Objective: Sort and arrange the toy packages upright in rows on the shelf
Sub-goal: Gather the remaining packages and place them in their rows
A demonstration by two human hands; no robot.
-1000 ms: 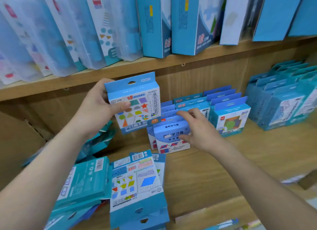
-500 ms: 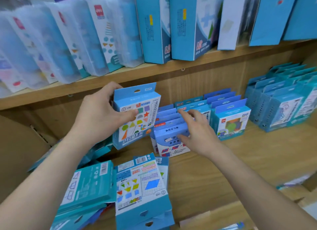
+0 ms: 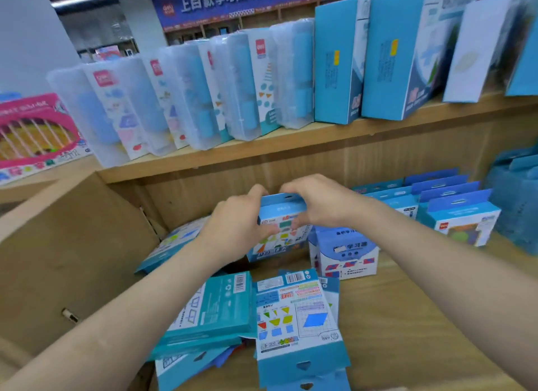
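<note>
You've got both hands close together on the shapes package [image 3: 281,236]: left hand [image 3: 238,224] gripping its left edge, right hand [image 3: 323,204] curled over the top corner, thumbs on the front. It's upright just left of the white-and-blue box [image 3: 346,253]. Can't tell if its base is down on the shelf [image 3: 407,318] yet. Let go early and it'll probably tip forward onto the flat pile [image 3: 294,312] in front of that box, or knock the box itself.
</note>
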